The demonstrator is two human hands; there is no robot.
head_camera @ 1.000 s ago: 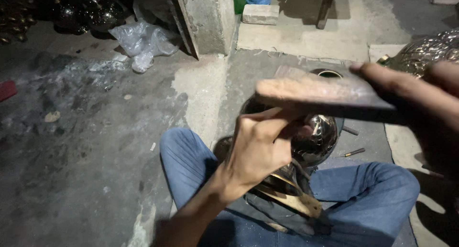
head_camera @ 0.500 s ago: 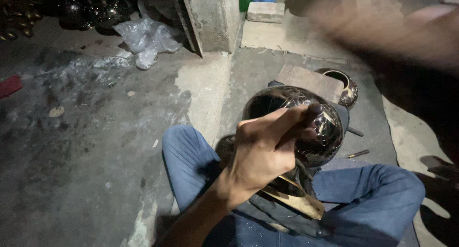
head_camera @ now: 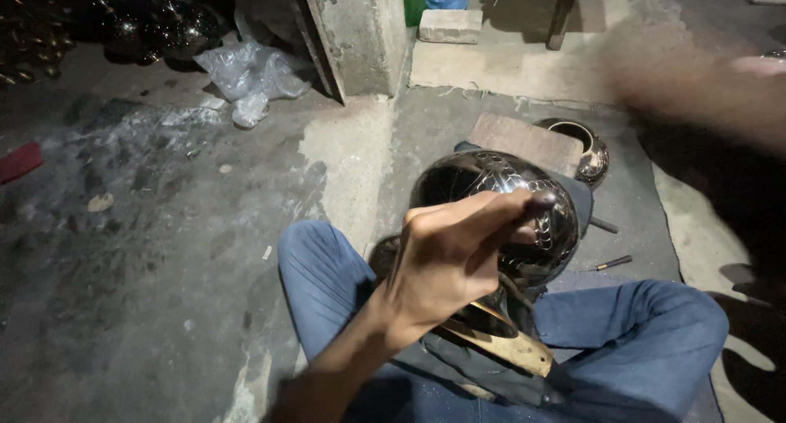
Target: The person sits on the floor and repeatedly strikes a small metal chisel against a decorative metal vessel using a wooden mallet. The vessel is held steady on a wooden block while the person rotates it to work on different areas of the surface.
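I sit on the floor with a dark, shiny, round metal pot [head_camera: 491, 177] with an engraved pattern between my legs in blue jeans [head_camera: 639, 341]. My left hand [head_camera: 446, 267] is closed around a thin dark punch [head_camera: 536, 202], whose tip rests on the pot's upper side. My right hand [head_camera: 704, 95] is a raised blur at the upper right, well above the pot; what it holds is not readable. Under the pot lies a tan wooden piece [head_camera: 512, 349] on dark cloth.
A flat wooden block [head_camera: 528, 140] and a smaller dark pot [head_camera: 585, 149] lie just beyond the big pot. Two thin tools [head_camera: 614, 262] rest on the floor at the right. A concrete pillar [head_camera: 352, 30], plastic bag [head_camera: 250, 75], brick [head_camera: 449, 26] and more dark pots [head_camera: 147, 22] stand farther off.
My right hand, low over the pot with a flat wooden slab one second ago, has swung up and to the right into a blur. The left hand stays on the pot.
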